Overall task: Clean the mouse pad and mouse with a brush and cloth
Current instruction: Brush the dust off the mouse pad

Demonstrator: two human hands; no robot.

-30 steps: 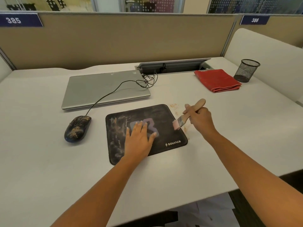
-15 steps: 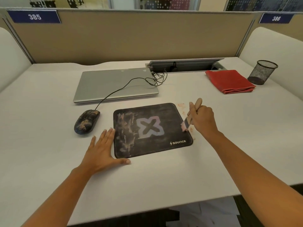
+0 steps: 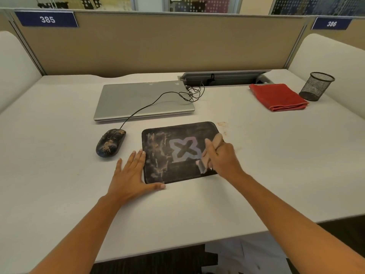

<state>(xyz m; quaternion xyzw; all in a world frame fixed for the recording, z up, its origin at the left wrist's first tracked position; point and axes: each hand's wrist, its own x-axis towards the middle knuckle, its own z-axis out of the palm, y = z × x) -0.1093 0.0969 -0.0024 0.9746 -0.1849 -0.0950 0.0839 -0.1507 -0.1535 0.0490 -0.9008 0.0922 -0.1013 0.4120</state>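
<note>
Pad [image 3: 177, 135] lies flat near bench [image 3: 59, 194] centre, just in front of the closed laptop [image 3: 142, 99]; mouse [image 3: 110, 143] sits just beside its left edge, not touching, cable running back over the laptop. Right hand [image 3: 223, 157] is over the pad's right side w/ fingers [image 3: 209, 149] wrapped round the brush [image 3: 209, 155] handle, bristle end down at the pad's lower right. Left hand [image 3: 132, 175] lies flat, fingers spread and holding nothing, pressed on the bench at the pad's lower-left corner, thumb along the front edge — looks like bracing. Pad is a thin black rounded rectangle w/ a pale X logo, tan dust streaks mostly on the left half; prob. soft, floppy cloth-on-rubber, light, so it could creep or curl under strokes — pin a corner or edge, don't lift by 1 corner. Mouse: smooth, hard, glossy black shell speckled w/ tan grit; light but tethered by the thin cable, best gripped at the sides, and likely to skate if brushed unheld. Brush: stiff pale wood handle, short bristles, easy 1-hand hold mid-handle. Cloth [image 3: 276, 97] — red, folded, soft, limp — lies well apart at far right beside a black mesh cup [image 3: 316, 86]. Bench top is smooth and pale, w/ tan crumbs off the pad's right edge.
</note>
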